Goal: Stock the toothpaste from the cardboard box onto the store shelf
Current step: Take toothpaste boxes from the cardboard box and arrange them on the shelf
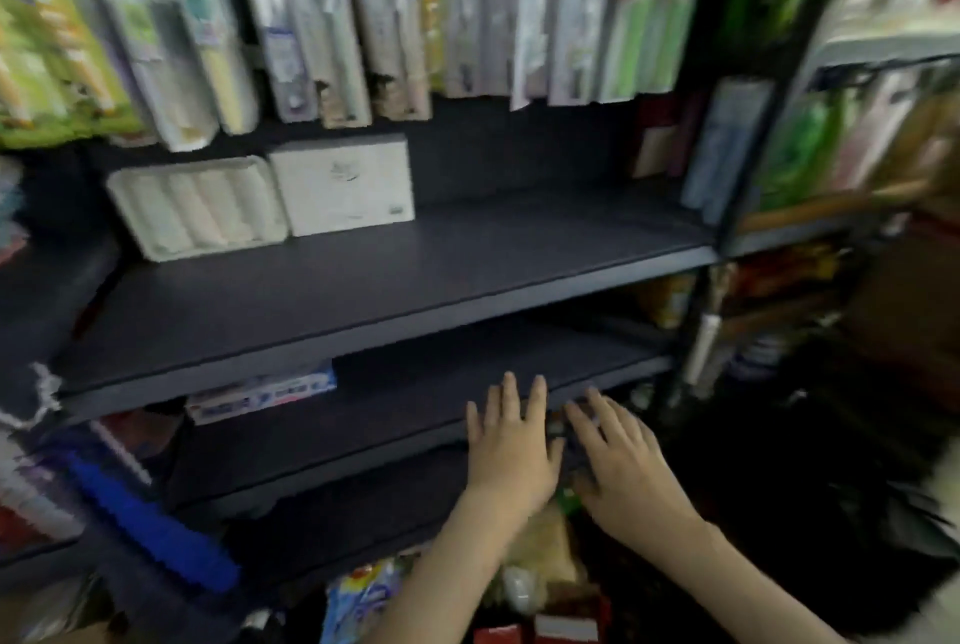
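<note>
One long white, blue and red toothpaste carton (262, 396) lies at eight o'clock on the dark grey store shelf (395, 399). At six o'clock our left hand (511, 446) and right hand (621, 461) hover flat, fingers spread, holding nothing. We seem between cartons; next we must reach down for another from the cardboard box, unseen here.

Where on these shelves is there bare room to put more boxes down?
The upper shelf is bare right of the two white packs; the lower shelf right of the toothpaste box. Crowded: the hanging packs above.
</note>
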